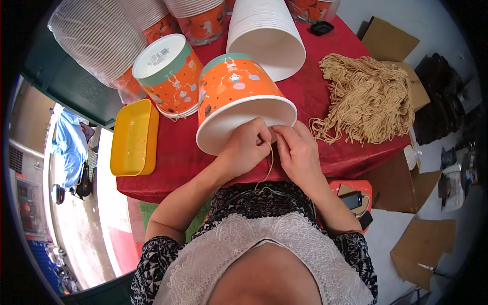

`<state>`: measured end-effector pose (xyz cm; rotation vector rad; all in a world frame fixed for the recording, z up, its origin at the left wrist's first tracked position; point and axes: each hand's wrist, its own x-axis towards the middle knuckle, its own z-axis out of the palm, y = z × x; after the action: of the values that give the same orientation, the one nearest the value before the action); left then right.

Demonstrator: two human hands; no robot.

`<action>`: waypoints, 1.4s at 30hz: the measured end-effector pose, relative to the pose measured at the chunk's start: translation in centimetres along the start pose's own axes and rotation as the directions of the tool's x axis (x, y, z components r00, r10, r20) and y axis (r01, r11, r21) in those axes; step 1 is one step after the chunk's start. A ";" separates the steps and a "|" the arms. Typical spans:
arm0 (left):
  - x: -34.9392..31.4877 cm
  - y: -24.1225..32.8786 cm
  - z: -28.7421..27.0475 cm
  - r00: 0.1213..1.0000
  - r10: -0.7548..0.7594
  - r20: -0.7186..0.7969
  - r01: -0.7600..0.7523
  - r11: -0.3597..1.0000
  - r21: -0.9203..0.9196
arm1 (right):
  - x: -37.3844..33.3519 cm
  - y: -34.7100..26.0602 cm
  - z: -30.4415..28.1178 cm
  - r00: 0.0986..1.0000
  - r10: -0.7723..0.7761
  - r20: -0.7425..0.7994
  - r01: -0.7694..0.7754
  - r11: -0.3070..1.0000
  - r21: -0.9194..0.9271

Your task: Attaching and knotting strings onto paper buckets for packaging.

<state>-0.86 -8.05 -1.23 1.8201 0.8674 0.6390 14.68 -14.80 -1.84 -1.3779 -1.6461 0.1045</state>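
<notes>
An orange paper bucket [239, 84] with cartoon figures and a green band lies tipped on its side, its white open mouth facing me. At the near rim my left hand [245, 145] is closed in a pinch on a thin beige cord [271, 161], whose loose end hangs toward my lap. My right hand [299, 151] pinches close beside it at the rim's right side; the cord seems to run between both sets of fingertips, which partly hide it. To the left, a similar bucket [170, 81] stands upside down, with a bit of cord at its rim.
A pile of beige cords [366, 99] lies on the red tablecloth [317, 107] at right. White nested buckets [267, 38] lie behind, near wrapped stacks [96, 40]. A yellow tray [133, 168] sits at the left edge. Below right, a red stool [335, 185] carries a phone [351, 201].
</notes>
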 end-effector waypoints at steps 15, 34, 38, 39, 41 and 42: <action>-0.6 0.9 1.8 0.936 0.325 -0.136 -0.245 0.878 0.411 | 0.2 0.6 0.3 0.999 -0.022 -0.038 0.026 0.996 0.085; -1.5 0.7 1.5 0.934 0.350 -0.071 -0.218 0.716 0.663 | 0.1 0.8 0.1 1.000 0.001 0.030 -0.006 0.988 0.152; -1.7 0.5 1.5 0.920 0.383 -0.087 -0.239 0.721 0.650 | 0.2 0.6 -0.3 0.998 -0.017 0.065 0.007 0.990 0.142; -1.7 0.5 1.5 0.915 0.392 -0.094 -0.244 0.724 0.645 | 0.3 0.6 -0.2 0.998 -0.016 0.066 0.006 0.990 0.140; -1.7 0.5 1.4 0.920 0.381 -0.096 -0.232 0.723 0.650 | 0.4 0.6 -0.1 0.997 -0.029 0.077 0.015 0.984 0.178; -1.8 0.5 1.4 0.924 0.369 -0.098 -0.219 0.722 0.657 | 0.4 0.7 -0.1 0.997 -0.029 0.078 0.015 0.984 0.177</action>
<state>-0.73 -10.38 -1.35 2.5856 1.0324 0.8311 15.30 -14.34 -1.95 -1.2345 -1.6750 0.2896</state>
